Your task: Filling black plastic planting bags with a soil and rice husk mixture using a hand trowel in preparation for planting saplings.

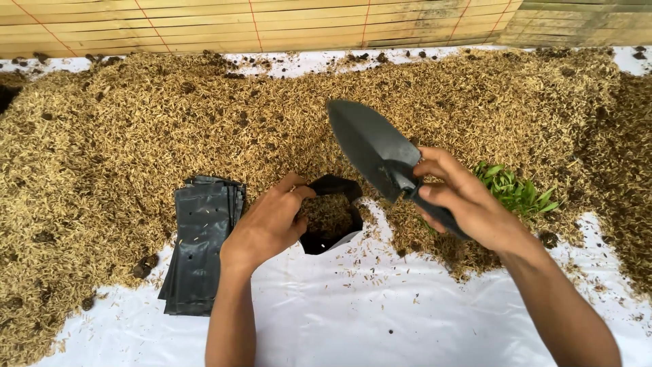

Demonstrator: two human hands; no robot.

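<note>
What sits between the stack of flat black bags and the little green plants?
In the head view, between the stack of flat bags and the green plants sit the left hand, holding an open black bag of husks, and the right hand gripping a trowel.

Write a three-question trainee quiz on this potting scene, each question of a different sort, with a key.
1. True or false: the right hand holds a dark trowel with its blade raised.
2. What does the left hand hold open? A) a glass jar B) a black grow bag C) a bucket
3. Fill in: the stack of flat black bags lies to the ____ of the left hand.

Key: 1 true; 2 B; 3 left. The green seedlings lie on the husk mix beside the right hand.
</note>
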